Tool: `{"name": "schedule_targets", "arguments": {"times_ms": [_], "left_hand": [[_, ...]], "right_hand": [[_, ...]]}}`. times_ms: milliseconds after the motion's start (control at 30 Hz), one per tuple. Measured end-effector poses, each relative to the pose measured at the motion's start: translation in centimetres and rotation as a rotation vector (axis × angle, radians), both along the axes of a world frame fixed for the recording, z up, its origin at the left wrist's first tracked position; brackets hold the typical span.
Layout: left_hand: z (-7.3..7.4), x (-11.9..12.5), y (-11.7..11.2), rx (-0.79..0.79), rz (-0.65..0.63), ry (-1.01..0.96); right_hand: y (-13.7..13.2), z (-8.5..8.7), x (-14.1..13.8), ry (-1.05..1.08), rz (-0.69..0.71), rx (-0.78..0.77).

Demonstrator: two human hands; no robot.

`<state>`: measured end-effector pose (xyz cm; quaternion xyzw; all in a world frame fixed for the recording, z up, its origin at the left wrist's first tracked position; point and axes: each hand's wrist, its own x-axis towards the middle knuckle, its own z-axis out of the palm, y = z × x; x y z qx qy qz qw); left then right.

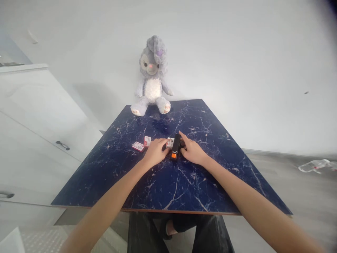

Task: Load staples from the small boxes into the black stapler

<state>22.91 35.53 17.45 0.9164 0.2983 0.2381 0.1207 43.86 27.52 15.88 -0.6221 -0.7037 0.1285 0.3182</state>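
A black stapler (176,147) with an orange piece at its near end lies lengthwise on the dark blue table. My right hand (193,151) is at its right side, thumb and forefinger against it. To the left of the stapler, a small white and red box (170,143) shows between the curled thumb and forefinger of my left hand (156,151); part of it is hidden. Left of that hand lie a flat red and white packet (138,146) and a second small white and red box (147,141).
A grey plush rabbit (152,80) sits at the table's far edge against the white wall. White cabinets with a dark handle (62,145) stand on the left. On the floor to the right lies a clear plastic item (314,165). The marbled table (173,193) ends before my legs.
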Motion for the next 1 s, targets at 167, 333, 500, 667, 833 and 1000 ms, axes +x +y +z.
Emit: {"name": "schedule_targets", "arguments": {"times_ms": [167, 333, 500, 667, 833, 1000], "left_hand": [[2.1, -3.9, 3.5, 0.101, 0.231, 0.001], [2.7, -8.0, 6.5, -0.088, 0.029, 0.222], [4.0, -10.1, 5.1, 0.094, 0.326, -0.014], [3.2, -10.5, 3.8, -0.019, 0.464, 0.194], [4.0, -8.9, 2.2, -0.098, 0.314, 0.149], [6.9, -6.3, 0.2, -0.339, -0.125, 0.257]], "right_hand": [[-0.1, 0.0, 0.4, 0.036, -0.009, -0.039], [0.1, -0.1, 0.3, -0.005, -0.015, -0.009], [0.0, 0.1, 0.2, 0.014, -0.009, -0.025], [-0.2, 0.6, 0.1, -0.01, 0.001, -0.044], [-0.2, 0.5, 0.2, -0.012, 0.001, -0.036], [0.0, 0.2, 0.2, -0.022, 0.01, -0.014]]}}
